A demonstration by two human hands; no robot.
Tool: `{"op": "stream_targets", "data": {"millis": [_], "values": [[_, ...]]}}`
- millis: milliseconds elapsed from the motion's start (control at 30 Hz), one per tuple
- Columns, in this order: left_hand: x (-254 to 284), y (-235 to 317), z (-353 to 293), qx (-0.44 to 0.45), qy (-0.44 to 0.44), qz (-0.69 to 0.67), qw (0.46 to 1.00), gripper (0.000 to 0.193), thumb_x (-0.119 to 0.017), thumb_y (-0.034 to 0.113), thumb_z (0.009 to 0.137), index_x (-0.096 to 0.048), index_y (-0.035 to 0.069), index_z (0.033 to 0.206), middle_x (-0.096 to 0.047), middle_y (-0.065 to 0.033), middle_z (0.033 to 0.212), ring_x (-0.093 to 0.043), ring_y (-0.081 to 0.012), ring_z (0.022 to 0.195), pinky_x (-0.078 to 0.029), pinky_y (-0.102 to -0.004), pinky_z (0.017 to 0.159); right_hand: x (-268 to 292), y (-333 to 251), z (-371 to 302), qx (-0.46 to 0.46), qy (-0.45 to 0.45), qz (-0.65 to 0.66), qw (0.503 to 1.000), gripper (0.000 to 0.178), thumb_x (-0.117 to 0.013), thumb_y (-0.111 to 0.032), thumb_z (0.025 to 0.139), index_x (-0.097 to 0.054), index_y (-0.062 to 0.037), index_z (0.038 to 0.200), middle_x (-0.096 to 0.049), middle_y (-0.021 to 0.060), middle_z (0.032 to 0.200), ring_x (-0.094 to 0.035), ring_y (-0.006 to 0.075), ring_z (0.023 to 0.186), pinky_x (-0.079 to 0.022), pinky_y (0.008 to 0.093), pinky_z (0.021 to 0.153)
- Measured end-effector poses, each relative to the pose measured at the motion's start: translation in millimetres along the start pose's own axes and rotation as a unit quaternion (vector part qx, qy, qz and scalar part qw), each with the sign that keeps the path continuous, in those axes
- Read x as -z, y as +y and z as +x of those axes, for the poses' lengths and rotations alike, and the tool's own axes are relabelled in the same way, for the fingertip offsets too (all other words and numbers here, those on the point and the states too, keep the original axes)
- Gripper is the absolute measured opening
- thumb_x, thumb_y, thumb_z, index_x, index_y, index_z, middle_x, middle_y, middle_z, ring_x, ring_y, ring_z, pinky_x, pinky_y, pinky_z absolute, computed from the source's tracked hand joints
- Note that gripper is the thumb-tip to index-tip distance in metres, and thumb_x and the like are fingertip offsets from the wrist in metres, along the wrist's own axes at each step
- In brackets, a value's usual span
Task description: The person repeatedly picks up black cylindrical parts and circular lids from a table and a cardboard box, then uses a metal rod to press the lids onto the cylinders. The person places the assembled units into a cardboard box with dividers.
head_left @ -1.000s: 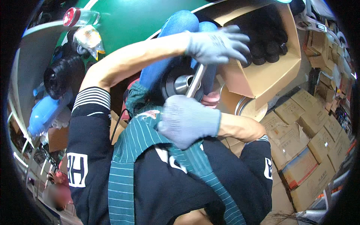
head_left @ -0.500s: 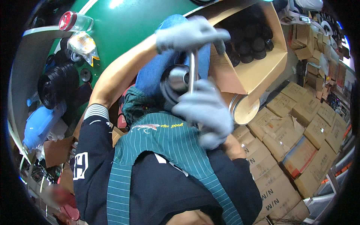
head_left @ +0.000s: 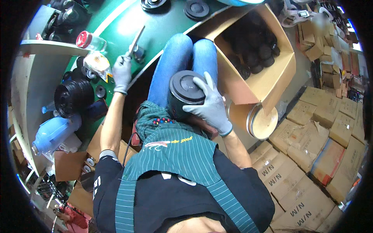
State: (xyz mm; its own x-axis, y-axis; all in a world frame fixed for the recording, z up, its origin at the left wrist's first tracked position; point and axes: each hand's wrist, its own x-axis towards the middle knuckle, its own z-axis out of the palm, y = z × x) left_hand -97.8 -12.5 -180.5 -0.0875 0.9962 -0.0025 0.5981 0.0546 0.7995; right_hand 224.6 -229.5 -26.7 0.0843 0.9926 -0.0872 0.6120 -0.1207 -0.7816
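My left hand (head_left: 122, 74), gloved in grey, is closed round the end of a slim metal bar-like tool (head_left: 137, 38) over the green table. Beside the tool sits a small dark cylindrical piece (head_left: 138, 54); whether it is joined to the tool I cannot tell. In my lap, against my thighs, a black round part (head_left: 185, 86) with a flat disc-shaped top rests tilted toward me. My right hand (head_left: 213, 105), also gloved, grips that part from its right side, with fingers over the top and the thumb near the front.
Black discs (head_left: 196, 9) lie on the far part of the green table (head_left: 116, 31). Along its left are a red-lidded jar (head_left: 90, 40), a plastic bag (head_left: 97, 64) and stacked black discs (head_left: 72, 97). To my right stands an open carton (head_left: 272, 79) of black round parts, with stacked boxes behind.
Both hands were at the metal tool over the part in my lap. My left hand has carried the tool left to the table; my right hand has let go and now grips the black part.
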Motion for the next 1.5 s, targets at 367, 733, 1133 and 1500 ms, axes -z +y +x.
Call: {"op": "stream_targets", "data": {"millis": [367, 733, 1133, 1500], "values": [[57, 83, -63, -0.483, 0.03, 0.031, 0.875, 0.075, -0.096, 0.037, 0.076, -0.061, 0.015, 0.138, -0.052, -0.0249, 0.15, -0.054, -0.0511, 0.138, -0.046, -0.0648, 0.112, 53, -16, 93, 0.003, 0.125, 0.491, 0.862, 0.064, -0.077, -0.032, 0.103, -0.059, 0.0077, 0.149, -0.072, 0.0104, 0.136, -0.07, 0.018, 0.119, -0.054, 0.0359, 0.111], [38, 167, 150, -0.322, 0.153, -0.069, 0.932, 0.058, -0.098, 0.011, 0.077, -0.065, 0.005, 0.124, -0.059, -0.0262, 0.147, -0.071, -0.0321, 0.12, -0.061, -0.0377, 0.092, 8, -86, 234, 0.042, -0.016, 0.423, 0.905, 0.043, -0.054, -0.032, 0.115, -0.063, -0.0034, 0.147, -0.072, 0.0064, 0.127, -0.068, 0.0194, 0.116, -0.054, 0.0325, 0.099], [-41, 171, 403, -0.274, 0.148, 0.17, 0.935, 0.065, -0.083, 0.063, 0.085, -0.075, 0.012, 0.125, -0.07, -0.0169, 0.131, -0.067, -0.0398, 0.122, -0.054, -0.0491, 0.101, 136, -186, 236, 0.395, -0.063, -0.039, 0.916, 0.021, -0.08, -0.017, 0.086, -0.076, -0.0165, 0.107, -0.066, 0.0031, 0.084, -0.072, 0.0222, 0.072, -0.056, 0.0389, 0.057], [-7, 175, 447, -0.384, 0.221, 0.212, 0.871, 0.065, -0.075, 0.062, 0.094, -0.072, 0.014, 0.137, -0.071, -0.0176, 0.133, -0.068, -0.039, 0.121, -0.056, -0.0484, 0.102, 119, -200, 235, 0.413, -0.119, -0.049, 0.902, 0.031, -0.085, -0.02, 0.083, -0.074, -0.0152, 0.112, -0.068, 0.0057, 0.096, -0.072, 0.0231, 0.082, -0.057, 0.039, 0.064]]}}
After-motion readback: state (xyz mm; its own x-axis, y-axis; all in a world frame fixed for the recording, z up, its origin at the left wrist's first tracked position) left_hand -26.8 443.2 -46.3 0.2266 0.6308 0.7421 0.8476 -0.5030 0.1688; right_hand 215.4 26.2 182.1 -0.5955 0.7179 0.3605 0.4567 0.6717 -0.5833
